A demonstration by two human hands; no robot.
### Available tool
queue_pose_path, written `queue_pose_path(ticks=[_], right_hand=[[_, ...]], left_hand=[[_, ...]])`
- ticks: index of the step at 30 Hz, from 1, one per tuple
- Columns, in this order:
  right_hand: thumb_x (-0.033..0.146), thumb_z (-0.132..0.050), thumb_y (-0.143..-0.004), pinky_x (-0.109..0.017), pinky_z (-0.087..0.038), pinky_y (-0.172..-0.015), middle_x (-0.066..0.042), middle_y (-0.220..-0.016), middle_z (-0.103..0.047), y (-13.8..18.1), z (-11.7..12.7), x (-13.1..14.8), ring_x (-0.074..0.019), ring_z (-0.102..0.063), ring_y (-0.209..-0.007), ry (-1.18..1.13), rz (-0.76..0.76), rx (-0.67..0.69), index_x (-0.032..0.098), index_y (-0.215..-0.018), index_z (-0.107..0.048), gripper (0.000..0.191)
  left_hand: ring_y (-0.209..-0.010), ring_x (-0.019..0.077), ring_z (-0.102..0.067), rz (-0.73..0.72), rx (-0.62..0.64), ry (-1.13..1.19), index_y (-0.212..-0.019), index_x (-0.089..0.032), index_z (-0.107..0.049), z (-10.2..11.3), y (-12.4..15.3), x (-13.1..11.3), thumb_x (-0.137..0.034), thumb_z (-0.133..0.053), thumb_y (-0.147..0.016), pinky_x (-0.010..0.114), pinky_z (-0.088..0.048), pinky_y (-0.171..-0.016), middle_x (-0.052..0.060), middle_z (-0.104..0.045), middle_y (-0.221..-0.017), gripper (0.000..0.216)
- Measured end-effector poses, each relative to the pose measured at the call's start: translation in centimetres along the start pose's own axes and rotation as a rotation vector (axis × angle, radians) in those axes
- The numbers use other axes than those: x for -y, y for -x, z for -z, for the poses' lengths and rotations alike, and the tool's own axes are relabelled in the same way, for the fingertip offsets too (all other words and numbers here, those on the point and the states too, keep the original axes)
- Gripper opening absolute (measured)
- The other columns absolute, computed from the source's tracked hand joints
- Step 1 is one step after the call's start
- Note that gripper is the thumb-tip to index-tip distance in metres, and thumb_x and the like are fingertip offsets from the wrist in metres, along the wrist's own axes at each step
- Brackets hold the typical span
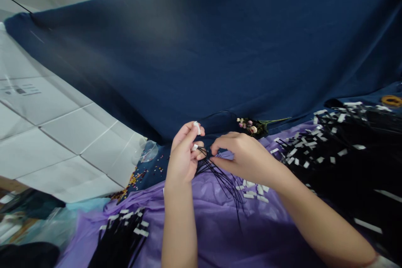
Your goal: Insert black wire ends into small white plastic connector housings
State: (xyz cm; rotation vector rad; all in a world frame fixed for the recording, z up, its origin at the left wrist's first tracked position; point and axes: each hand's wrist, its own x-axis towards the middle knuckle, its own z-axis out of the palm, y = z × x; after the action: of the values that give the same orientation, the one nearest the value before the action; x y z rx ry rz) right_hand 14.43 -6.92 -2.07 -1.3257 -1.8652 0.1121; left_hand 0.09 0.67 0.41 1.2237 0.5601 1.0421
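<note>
My left hand (185, 157) is closed near the middle of the view. Its thumb and index finger pinch a small white tag (197, 128). Lower in the same hand, a bunch of thin black cords (221, 178) with a white end piece (195, 147) comes out between the curled fingers and hangs down to the right. Just right of the cords is my right hand (240, 150), fingers bent, with a small gap between thumb and fingertips. I make out nothing in that gap. Loose white tags (256, 190) lie below my right hand on purple cloth (216, 213).
Black cords with white tags (309, 144) are heaped at the right, and a smaller bundle (125, 226) lies lower left. A small flower bunch (251, 126) rests by the blue cloth (220, 50). Clear plastic cups (147, 151) and colourful bits (136, 179) lie beside the tiled wall (63, 142).
</note>
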Motion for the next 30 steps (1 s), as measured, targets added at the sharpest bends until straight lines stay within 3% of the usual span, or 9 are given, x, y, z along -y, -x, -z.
queue_pose_path(ticks=[5,9,14,19,23,26,30], right_hand=[[0.02,-0.064,-0.087,-0.028,-0.044,-0.075,0.0,-0.088,-0.07,-0.1,0.1,-0.1,-0.0169,-0.063,-0.085,-0.024,-0.008,-0.011,0.02,-0.086,-0.067,0.004],[0.02,-0.063,-0.087,-0.024,-0.037,-0.06,0.001,-0.088,-0.069,-0.2,0.1,-0.2,-0.0145,-0.062,-0.08,-0.071,-0.046,-0.025,0.021,-0.085,-0.067,0.004],[0.022,-0.062,-0.087,-0.022,-0.031,-0.051,0.002,-0.07,-0.063,-0.4,-0.1,-0.4,-0.0092,-0.053,-0.058,-0.192,-0.117,-0.056,0.019,-0.08,-0.063,0.008],[0.027,-0.065,-0.087,-0.019,-0.026,-0.044,0.008,-0.051,-0.045,-0.7,0.0,-1.1,-0.0063,-0.036,-0.044,-0.647,-0.199,0.025,0.018,-0.084,-0.061,0.011],[0.038,-0.066,-0.085,-0.02,-0.039,-0.043,0.001,-0.065,-0.062,-0.9,1.2,-1.7,-0.009,-0.05,-0.047,-1.187,-0.288,0.096,0.017,-0.087,-0.066,0.021],[0.035,-0.058,-0.086,-0.024,-0.047,-0.044,-0.003,-0.085,-0.071,-1.1,2.3,-2.2,-0.0128,-0.059,-0.054,-1.473,-0.358,-0.022,0.02,-0.093,-0.066,0.018],[0.031,-0.056,-0.087,-0.022,-0.046,-0.048,0.0,-0.085,-0.069,-1.5,3.2,-3.7,-0.0123,-0.058,-0.059,-1.516,-0.415,-0.37,0.025,-0.1,-0.063,0.016]], left_hand=[[-0.041,-0.0042,-0.028,-0.009,-0.007,-0.002,-0.087,-0.017,-0.057,0.1,-0.1,0.2,-0.033,-0.072,-0.082,0.009,-0.026,-0.034,-0.004,-0.051,-0.085,0.023],[-0.04,-0.0044,-0.027,-0.011,-0.013,-0.007,-0.087,-0.017,-0.058,0.2,-0.3,0.3,-0.034,-0.073,-0.081,0.01,-0.027,-0.034,-0.004,-0.052,-0.085,0.023],[-0.039,-0.0045,-0.026,-0.011,-0.025,-0.02,-0.086,-0.017,-0.057,0.3,-0.4,0.3,-0.035,-0.072,-0.082,0.01,-0.027,-0.035,-0.005,-0.052,-0.085,0.024],[-0.04,-0.0041,-0.027,-0.022,-0.03,-0.034,-0.087,-0.017,-0.057,0.4,-0.4,0.4,-0.036,-0.073,-0.081,0.01,-0.026,-0.035,-0.005,-0.052,-0.086,0.025],[-0.04,-0.004,-0.027,-0.023,-0.048,-0.032,-0.086,-0.017,-0.057,0.4,-0.5,0.5,-0.038,-0.074,-0.079,0.011,-0.024,-0.034,-0.005,-0.053,-0.085,0.027],[-0.04,-0.0039,-0.027,-0.016,-0.057,-0.026,-0.086,-0.017,-0.057,0.2,-0.5,0.5,-0.037,-0.075,-0.078,0.011,-0.026,-0.035,-0.005,-0.053,-0.085,0.028],[-0.04,-0.0039,-0.026,-0.009,-0.06,-0.023,-0.086,-0.017,-0.057,0.0,-0.4,0.5,-0.037,-0.075,-0.078,0.011,-0.028,-0.036,-0.004,-0.053,-0.085,0.028]])
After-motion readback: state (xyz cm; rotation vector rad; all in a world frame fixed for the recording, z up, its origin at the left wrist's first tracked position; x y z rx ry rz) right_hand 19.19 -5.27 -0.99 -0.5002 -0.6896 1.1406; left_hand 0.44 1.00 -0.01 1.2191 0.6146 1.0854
